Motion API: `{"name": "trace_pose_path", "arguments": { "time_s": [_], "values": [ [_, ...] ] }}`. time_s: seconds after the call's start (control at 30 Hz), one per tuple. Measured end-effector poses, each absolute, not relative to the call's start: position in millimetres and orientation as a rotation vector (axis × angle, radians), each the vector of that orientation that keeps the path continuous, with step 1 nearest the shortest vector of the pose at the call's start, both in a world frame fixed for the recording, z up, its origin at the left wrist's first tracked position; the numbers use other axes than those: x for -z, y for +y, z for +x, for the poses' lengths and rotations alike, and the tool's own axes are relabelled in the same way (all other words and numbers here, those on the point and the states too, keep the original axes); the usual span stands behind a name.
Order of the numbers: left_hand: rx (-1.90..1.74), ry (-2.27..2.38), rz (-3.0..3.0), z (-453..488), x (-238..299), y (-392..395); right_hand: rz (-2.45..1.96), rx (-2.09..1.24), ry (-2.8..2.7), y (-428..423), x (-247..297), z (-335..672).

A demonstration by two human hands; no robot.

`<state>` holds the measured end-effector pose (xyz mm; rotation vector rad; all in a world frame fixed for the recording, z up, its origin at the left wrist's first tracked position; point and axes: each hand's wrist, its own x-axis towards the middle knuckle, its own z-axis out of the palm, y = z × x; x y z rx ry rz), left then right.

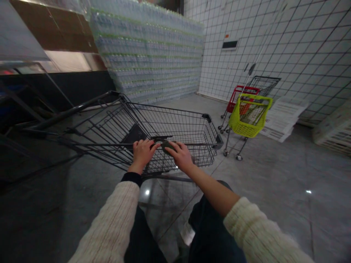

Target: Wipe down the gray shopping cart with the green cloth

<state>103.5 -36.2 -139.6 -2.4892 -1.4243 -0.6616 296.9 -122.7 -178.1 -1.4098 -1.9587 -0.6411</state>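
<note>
A dark grey wire shopping cart [175,113] stands crosswise in front of me. At its near top rim, my left hand [144,153] and my right hand [181,155] come close together. Between them is a small dark green rounded thing [168,147], whose kind I cannot make out. The right fingers curl over its top and side. My left fingers are bent and pinch at its left end, close against the rim. Part of it is hidden behind the fingers. Inside the cart, near my left hand, sits a black panel [135,135].
Wrapped water bottles [153,54] are stacked high behind the cart. To the right stand a yellow-green basket trolley [249,126], a red one [236,96] and hanging paper sheets [285,117]. A white crate [336,128] is at the far right. Metal frames [38,98] crowd the left.
</note>
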Motion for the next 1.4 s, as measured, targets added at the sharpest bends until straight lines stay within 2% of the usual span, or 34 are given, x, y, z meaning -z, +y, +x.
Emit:
{"name": "trace_pose_path", "arguments": {
  "time_s": [0.13, 0.4, 0.73, 1.0, 1.13, 1.4],
  "values": [
    [0.647, -1.43, -2.49, 100, 140, -36, -1.228, 0.779, -2.125, -127, 178, 314],
    [0.745, -1.417, -2.522, 101, 146, -32, -1.504, 0.712, -1.997, -193, 198, 424],
    [0.738, -1.382, -2.499, 100, 144, -33, -1.543, 0.621, -2.013, -164, 171, 401],
    [0.739, -1.371, -2.485, 99, 149, -29, -1.894, 0.659, -1.456, -218, 189, 472],
    [0.732, -1.384, -2.49, 102, 147, -31, -1.933, 0.589, -1.253, -193, 186, 441],
    [0.694, -1.413, -2.478, 108, 141, -38, -1.683, 0.342, -1.657, -138, 162, 290]
  ]
}}
